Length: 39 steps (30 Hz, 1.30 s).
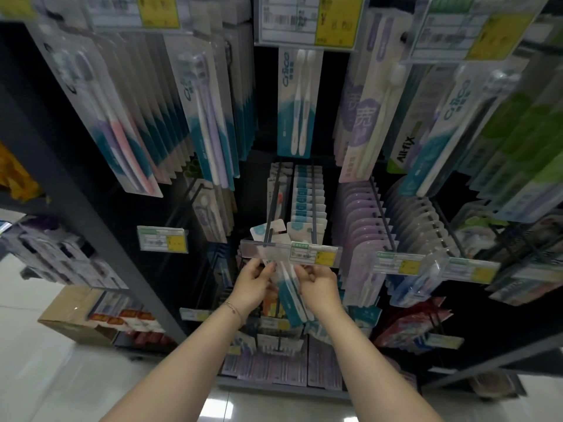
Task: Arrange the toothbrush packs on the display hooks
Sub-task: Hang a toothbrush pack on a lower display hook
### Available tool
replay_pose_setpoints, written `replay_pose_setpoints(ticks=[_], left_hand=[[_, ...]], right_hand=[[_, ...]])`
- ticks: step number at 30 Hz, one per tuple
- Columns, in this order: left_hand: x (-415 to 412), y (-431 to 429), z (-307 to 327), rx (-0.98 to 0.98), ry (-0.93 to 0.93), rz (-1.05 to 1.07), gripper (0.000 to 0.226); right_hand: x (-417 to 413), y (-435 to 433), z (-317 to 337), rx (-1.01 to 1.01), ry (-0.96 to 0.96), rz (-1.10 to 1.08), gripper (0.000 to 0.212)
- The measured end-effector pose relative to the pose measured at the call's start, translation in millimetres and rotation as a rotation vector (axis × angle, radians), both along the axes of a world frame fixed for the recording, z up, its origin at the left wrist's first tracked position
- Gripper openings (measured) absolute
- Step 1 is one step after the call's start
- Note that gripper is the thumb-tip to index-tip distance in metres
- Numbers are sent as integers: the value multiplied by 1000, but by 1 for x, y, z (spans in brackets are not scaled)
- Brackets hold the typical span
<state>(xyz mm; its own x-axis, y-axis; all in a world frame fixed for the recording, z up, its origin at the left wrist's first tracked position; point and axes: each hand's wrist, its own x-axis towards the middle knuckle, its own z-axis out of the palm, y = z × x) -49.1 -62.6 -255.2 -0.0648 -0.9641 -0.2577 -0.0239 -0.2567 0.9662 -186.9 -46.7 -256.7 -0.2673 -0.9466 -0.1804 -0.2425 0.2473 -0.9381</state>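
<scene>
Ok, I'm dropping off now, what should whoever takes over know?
Left hand and right hand both grip one toothbrush pack by its side edges, just under the price strip at the tip of the centre hook.
Done: a teal row already hangs on the hook beside it.
Left: seat this pack. Its top is hidden behind the strip, so I cannot tell if it is hooked.

teal & white toothbrush pack [288, 287], yellow price tags [326, 257], lilac packs [361, 220] nearby.

head-worn wide view, facing forward and down, near display hooks [273, 205]
</scene>
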Motion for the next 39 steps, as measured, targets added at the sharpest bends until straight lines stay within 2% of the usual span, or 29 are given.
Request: replay_pose_setpoints(ticks=[5, 12, 16, 20, 24, 29, 39], left_hand=[[3, 3, 1, -18, 6, 3, 8], [3, 0, -3, 10, 28, -8, 11], [5, -1, -6, 11, 47, 3, 10], [15, -4, -7, 0, 14, 12, 11], [27, -8, -6, -22, -51, 21, 14], [25, -13, -4, -24, -77, 40, 11], [31, -16, 8, -30, -106, -19, 15]], right_hand=[[0, 3, -4, -21, -17, 24, 22], [-2, 3, -2, -29, -85, -8, 21], [-5, 7, -3, -31, -87, -32, 10], [-17, 11, -4, -130, -72, -146, 22], [-20, 8, 1, -149, -104, -71, 38], [-16, 0, 1, -180, -114, -77, 38], [-9, -8, 1, -118, -176, -152, 35]])
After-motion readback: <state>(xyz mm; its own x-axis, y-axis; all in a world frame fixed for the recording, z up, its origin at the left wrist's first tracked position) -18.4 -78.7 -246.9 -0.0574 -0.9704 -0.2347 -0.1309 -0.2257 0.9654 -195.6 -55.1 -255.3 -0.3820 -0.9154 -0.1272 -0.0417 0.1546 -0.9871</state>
